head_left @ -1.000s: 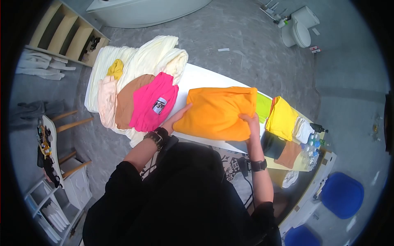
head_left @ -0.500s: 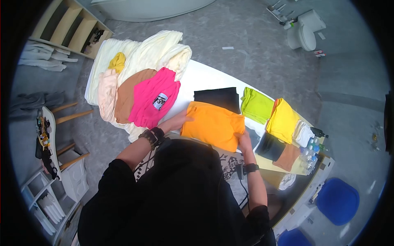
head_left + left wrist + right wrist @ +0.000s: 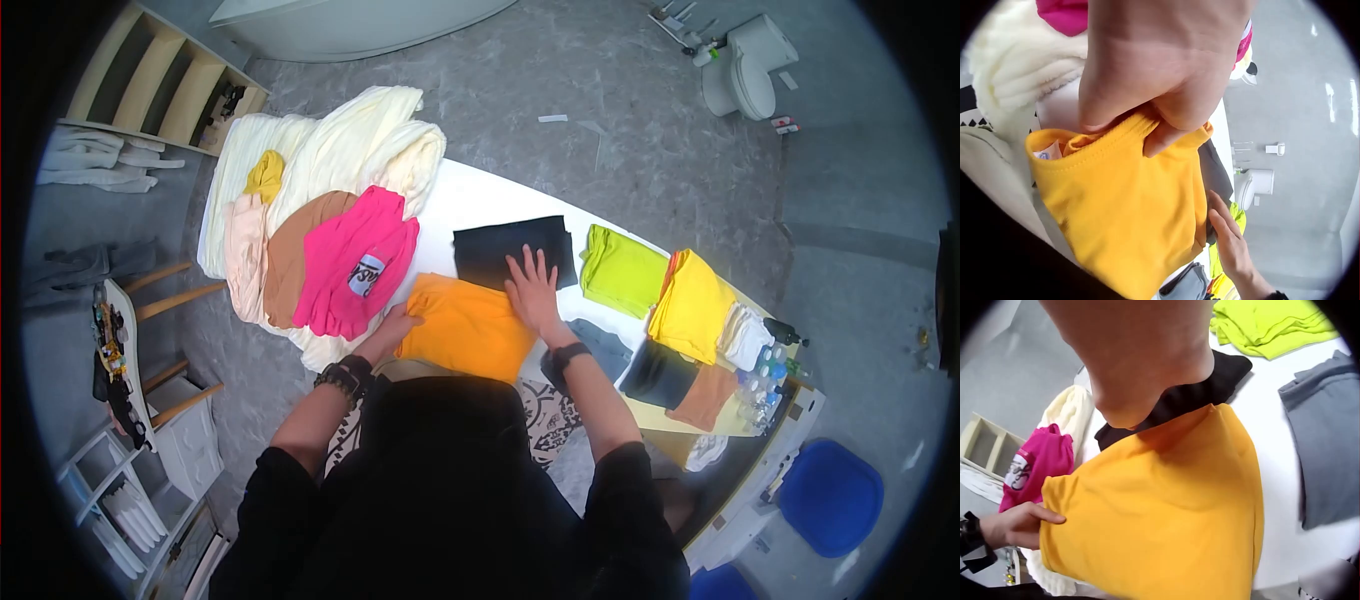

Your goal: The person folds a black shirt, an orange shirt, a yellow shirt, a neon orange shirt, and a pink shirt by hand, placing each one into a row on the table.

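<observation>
An orange folded garment (image 3: 466, 328) lies at the table's near edge, just in front of a black folded garment (image 3: 512, 250). My left hand (image 3: 393, 330) pinches the orange garment's left edge; in the left wrist view the thumb and fingers of that hand (image 3: 1160, 69) grip its waistband, with a small label inside. My right hand (image 3: 535, 290) lies with fingers spread on the black garment, beside the orange one's upper right corner. The right wrist view shows the orange cloth (image 3: 1166, 512) spread below the right hand (image 3: 1147, 362), whose fingers are hidden there.
Left on the table lie a pink garment (image 3: 360, 262), a brown one (image 3: 292, 255) and cream cloth (image 3: 345, 135). To the right are lime (image 3: 622, 272), grey (image 3: 598, 346) and yellow (image 3: 690, 305) garments, with plastic bottles (image 3: 765, 385) at the far right end.
The orange garment has come down and leftward toward the near edge, uncovering the black one. My right hand has let go of the orange cloth and moved up onto the black garment.
</observation>
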Demonstrator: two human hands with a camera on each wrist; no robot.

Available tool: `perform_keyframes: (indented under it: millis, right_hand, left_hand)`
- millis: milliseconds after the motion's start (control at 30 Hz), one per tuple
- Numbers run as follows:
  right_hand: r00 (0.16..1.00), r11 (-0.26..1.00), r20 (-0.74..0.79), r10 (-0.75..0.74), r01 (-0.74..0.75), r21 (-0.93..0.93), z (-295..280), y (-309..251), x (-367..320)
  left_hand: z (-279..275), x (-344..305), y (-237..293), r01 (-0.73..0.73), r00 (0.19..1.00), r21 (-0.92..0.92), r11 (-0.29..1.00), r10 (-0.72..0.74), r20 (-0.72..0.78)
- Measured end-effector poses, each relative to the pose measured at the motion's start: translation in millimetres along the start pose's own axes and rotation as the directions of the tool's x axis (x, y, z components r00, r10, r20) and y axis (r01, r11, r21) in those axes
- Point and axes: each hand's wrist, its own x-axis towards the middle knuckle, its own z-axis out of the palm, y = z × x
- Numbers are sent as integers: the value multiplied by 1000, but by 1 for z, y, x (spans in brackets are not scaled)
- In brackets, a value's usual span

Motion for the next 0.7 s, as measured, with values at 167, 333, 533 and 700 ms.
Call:
perform_keyframes:
  millis: [167,333,533,700]
  right_hand:
    - [968,970,-63,243,-241,40,3,10,48]
    - [947,941,-145,285,-249,230,-15,2,49]
    - [979,934,-119,165,-117,337,-27,-2,-37]
    - [984,961,-132,120,-81,264,-27,1,-80]
  left_hand:
    - [-4,18,-7,-90,995,-60,994,88,-39]
    - [12,20,9,-148,987,20,989,149,-64]
    - [61,-14,71,-353,626,913,205,777,68]
    - [57,17,75,-431,771,902,22,529,355]
